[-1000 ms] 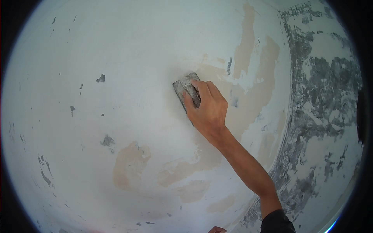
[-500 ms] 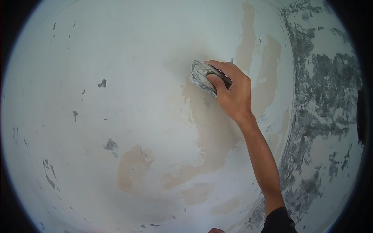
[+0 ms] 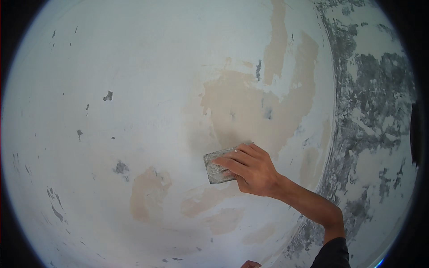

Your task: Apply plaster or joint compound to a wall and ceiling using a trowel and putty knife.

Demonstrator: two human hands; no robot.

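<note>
My right hand (image 3: 254, 167) is closed on a grey, plaster-smeared flat hand tool (image 3: 212, 174), held against the white plastered surface (image 3: 89, 178) a little below the middle of the picture. Its fingers reach over the top of the tool, which lies tilted across the lower part of a broad beige patch (image 3: 250, 116). Smaller beige patches (image 3: 147, 196) lie left of and below it. Only a sliver of my left hand (image 3: 250, 264) shows at the bottom edge, too little to tell its grip.
Along the right, past a corner line, runs a mottled dark-grey and white surface (image 3: 371, 102). A dark object (image 3: 414, 131) sits at its far right edge. Small grey marks (image 3: 108, 96) dot the left part of the white surface.
My right hand first moved up and rightward, then swept down with the tool to below the middle, its wrist turning so the tool lies more sideways. The broad beige patch above is now uncovered.
</note>
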